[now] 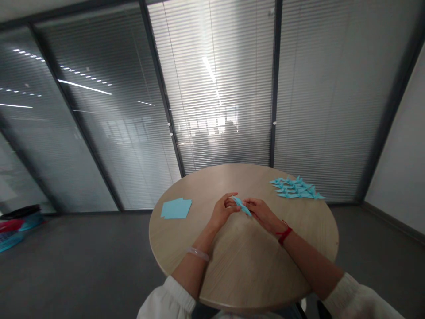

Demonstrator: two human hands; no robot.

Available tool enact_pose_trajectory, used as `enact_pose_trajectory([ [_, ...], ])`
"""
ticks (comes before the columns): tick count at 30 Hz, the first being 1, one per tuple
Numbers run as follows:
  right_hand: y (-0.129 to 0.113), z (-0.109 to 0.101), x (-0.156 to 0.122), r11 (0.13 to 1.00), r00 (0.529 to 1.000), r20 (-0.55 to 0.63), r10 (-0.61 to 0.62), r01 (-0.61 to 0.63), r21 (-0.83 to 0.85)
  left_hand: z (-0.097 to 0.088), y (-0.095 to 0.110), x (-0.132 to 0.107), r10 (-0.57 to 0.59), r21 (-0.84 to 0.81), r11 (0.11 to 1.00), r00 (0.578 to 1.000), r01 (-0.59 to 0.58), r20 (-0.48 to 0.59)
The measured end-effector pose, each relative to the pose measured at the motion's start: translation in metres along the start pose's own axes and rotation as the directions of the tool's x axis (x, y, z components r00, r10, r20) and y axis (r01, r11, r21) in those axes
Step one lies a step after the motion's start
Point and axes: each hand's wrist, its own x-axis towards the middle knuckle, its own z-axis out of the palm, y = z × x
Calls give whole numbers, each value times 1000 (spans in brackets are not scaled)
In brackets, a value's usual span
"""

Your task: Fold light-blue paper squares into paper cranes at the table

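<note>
My left hand and my right hand meet above the middle of a round wooden table. Between their fingers they hold a narrow piece of folded light-blue paper, one end slanting down to the right. A small stack of flat light-blue paper sheets lies to the left of my hands. Further right, near the far rim, several folded blue origami cranes lie in a tight cluster. My left wrist wears a pale bangle, my right a red cord.
Glass partitions with slatted blinds stand behind the table. Dark carpet surrounds it. Some red, black and blue items lie on the floor at the far left. A pale wall runs along the right.
</note>
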Motion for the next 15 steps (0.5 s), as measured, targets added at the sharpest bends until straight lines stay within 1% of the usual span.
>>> enact_pose_trajectory([
  [6,-4,3,-2,999,1000,-5,22,-21,39,2,1,-1,-9,-5,1000,999,9,-39],
  [9,-6,3,-2,999,1000,-27,4,-3,37,2,1,0,-7,22,1000,998,8,-66],
  [12,-8,4,0,990,993,-51,-106,101,-95,1,0,1,0,37,999,995,4,-99],
  [15,-8,3,1,937,963,-65,-260,235,-260,0,0,1,-3,31,1000,993,6,-121],
])
